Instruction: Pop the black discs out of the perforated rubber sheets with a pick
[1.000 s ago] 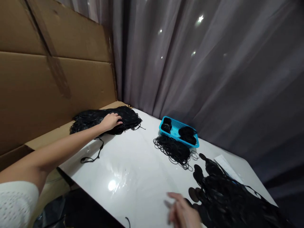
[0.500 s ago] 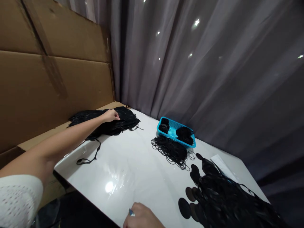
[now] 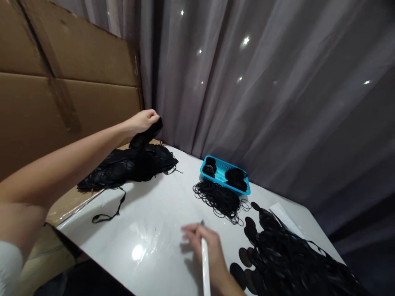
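My left hand (image 3: 150, 116) is closed on the top of a black fabric piece (image 3: 145, 135), raised above the dark pile (image 3: 123, 162) at the table's left. Rounded parts show on the piece, but I cannot tell its exact kind. Over the table's front middle is my right hand (image 3: 210, 246), a little blurred, with a long white rod-like tool (image 3: 205, 263) held against it by the thumb side. The tool's dark tip shows by the knuckles; some fingers stretch forward over the bare tabletop.
A blue basket (image 3: 220, 177) holds black bundles by the curtain (image 3: 247, 102). Black elastic loops (image 3: 219, 201) lie before it. At right are a black heap (image 3: 293, 263) with round pads and a white paper (image 3: 285, 220). Cardboard (image 3: 92, 107) walls the left; a black strap (image 3: 115, 211) hangs loose.
My left hand has risen off the left pile, pulling the black piece up. The right hand has come forward from the table's near edge, and its white tool now shows.
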The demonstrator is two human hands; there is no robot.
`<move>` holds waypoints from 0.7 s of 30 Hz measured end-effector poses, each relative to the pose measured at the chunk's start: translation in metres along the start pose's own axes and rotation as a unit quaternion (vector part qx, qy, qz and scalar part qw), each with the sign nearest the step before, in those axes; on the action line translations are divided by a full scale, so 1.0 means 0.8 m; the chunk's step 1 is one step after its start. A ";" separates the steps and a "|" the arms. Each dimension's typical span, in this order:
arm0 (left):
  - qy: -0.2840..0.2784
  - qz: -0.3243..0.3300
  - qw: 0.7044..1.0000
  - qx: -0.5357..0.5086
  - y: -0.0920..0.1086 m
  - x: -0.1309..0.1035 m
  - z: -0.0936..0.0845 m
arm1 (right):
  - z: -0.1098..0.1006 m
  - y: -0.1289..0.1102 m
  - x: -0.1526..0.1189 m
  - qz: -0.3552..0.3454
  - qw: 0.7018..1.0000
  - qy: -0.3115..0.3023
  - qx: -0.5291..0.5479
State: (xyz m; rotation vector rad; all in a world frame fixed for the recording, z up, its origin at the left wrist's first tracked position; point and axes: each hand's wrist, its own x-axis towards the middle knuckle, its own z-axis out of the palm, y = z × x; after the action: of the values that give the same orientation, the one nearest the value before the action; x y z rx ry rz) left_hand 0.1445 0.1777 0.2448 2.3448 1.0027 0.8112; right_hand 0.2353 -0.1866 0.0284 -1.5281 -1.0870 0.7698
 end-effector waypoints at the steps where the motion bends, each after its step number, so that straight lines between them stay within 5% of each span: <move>1: -0.042 0.018 0.999 -0.011 0.021 -0.015 0.001 | -0.010 -0.020 0.016 -0.058 0.996 0.057 -0.022; 3: -0.172 0.081 0.980 -0.060 0.063 -0.053 0.009 | -0.023 -0.060 0.044 -0.149 0.976 0.144 -0.063; 6: -0.269 0.121 0.948 -0.118 0.111 -0.115 0.029 | -0.023 -0.101 0.068 -0.205 0.951 0.205 -0.107; 11: -0.384 0.166 0.897 -0.144 0.127 -0.169 0.043 | -0.037 -0.098 0.051 -0.166 0.941 0.239 -0.172; 17: -0.345 0.231 0.903 0.114 0.075 -0.196 0.038 | -0.107 -0.086 -0.031 -0.102 0.941 0.201 -0.252; 21: -0.251 0.226 0.924 0.178 0.039 -0.220 0.026 | -0.136 -0.097 -0.088 -0.102 0.939 0.182 -0.274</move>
State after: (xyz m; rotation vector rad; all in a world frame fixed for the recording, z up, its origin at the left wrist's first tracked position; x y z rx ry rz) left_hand 0.0746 0.0214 0.1900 2.9355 0.4147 0.1365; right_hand 0.2873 -0.2912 0.1239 -1.8856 -1.2046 0.0194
